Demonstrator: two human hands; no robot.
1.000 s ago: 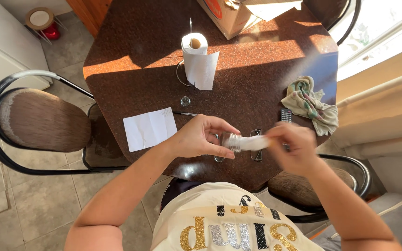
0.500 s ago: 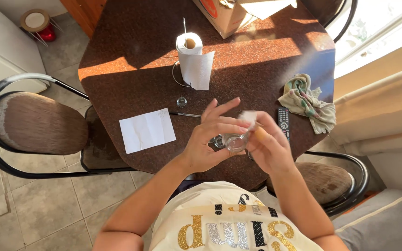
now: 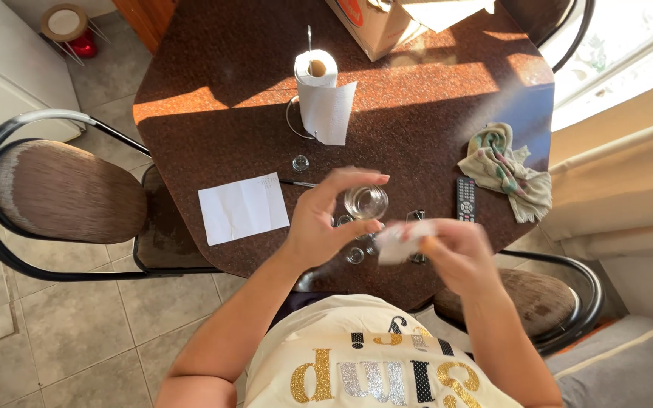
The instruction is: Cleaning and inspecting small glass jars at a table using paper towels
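Note:
My left hand (image 3: 326, 223) holds a small clear glass jar (image 3: 366, 202) above the near edge of the dark round table (image 3: 221, 113), fingers curled around its rim. My right hand (image 3: 447, 253) is just to the right of it and grips a crumpled white paper towel piece (image 3: 398, 240), which sits close beside the jar. Small clear glass pieces (image 3: 355, 255) lie on the table under my hands, partly hidden.
A paper towel roll on a wire stand (image 3: 319, 91) stands mid-table, a small glass lid (image 3: 301, 162) near it. A white paper sheet (image 3: 243, 208), pen (image 3: 296, 183), remote control (image 3: 466, 199), crumpled cloth (image 3: 504, 170) and cardboard box (image 3: 376, 23) also lie here. Chairs (image 3: 62, 193) flank the table.
The white paper piece, first stretched between both hands, is now bunched in my right hand. My left hand has lifted the glass jar and turned its opening up.

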